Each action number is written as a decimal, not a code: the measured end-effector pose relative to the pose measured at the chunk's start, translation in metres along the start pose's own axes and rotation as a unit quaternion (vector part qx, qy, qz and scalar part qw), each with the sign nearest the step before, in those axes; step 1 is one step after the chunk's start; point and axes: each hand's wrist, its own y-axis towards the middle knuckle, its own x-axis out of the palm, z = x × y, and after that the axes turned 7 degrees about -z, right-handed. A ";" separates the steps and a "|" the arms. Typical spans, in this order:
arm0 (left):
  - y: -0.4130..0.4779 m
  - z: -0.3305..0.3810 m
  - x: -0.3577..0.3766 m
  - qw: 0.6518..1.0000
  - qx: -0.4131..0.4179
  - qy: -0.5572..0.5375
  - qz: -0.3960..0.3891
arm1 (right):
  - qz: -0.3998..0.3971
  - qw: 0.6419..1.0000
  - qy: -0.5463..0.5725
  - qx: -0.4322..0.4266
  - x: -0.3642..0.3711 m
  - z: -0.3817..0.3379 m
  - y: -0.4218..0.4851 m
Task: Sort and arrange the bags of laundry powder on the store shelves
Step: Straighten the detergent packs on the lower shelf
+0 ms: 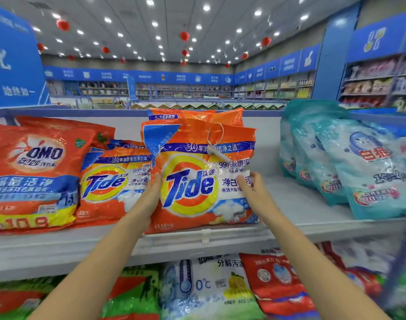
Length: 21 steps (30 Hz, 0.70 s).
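Upright on the top shelf (pixel 301 204) stood the orange Tide bag (pixel 192 188), blue logo ringed in yellow, a white security tag (pixel 217 152) looped at its top. The shelf also held an OMO bag (pixel 33 176), a smaller Tide bag (pixel 109 181) and teal bags (pixel 359 169). The left hand (pixel 151 195) lay flat against its left edge, the right hand (pixel 252 190) touched its front, fingers nearly straight, neither gripping

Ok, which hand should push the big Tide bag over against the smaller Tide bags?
Probably the right hand: it sits at the right edge of the big Tide bag, so it can push left. The left hand lies between it and the smaller Tide bags.
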 end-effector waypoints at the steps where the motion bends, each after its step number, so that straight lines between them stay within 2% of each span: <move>1: -0.001 0.000 0.001 1.000 0.013 0.013 0.012 | 0.020 0.999 -0.028 -0.013 -0.005 -0.002 -0.008; 4: -0.015 -0.001 0.008 0.985 0.136 0.053 0.095 | 0.073 0.994 -0.044 -0.068 -0.028 -0.002 -0.038; 7: -0.041 -0.011 0.012 0.939 0.287 0.084 0.169 | 0.132 0.982 -0.049 -0.123 -0.061 0.009 -0.076; 11: -0.086 -0.033 0.018 0.886 0.414 0.080 0.191 | 0.215 0.965 -0.055 -0.143 -0.106 0.037 -0.128; 15: -0.114 -0.075 0.033 0.880 0.424 0.084 0.196 | 0.259 0.960 -0.056 -0.088 -0.146 0.085 -0.164; 21: -0.113 -0.141 0.086 0.939 0.292 0.103 0.150 | 0.219 0.972 -0.087 0.008 -0.189 0.170 -0.176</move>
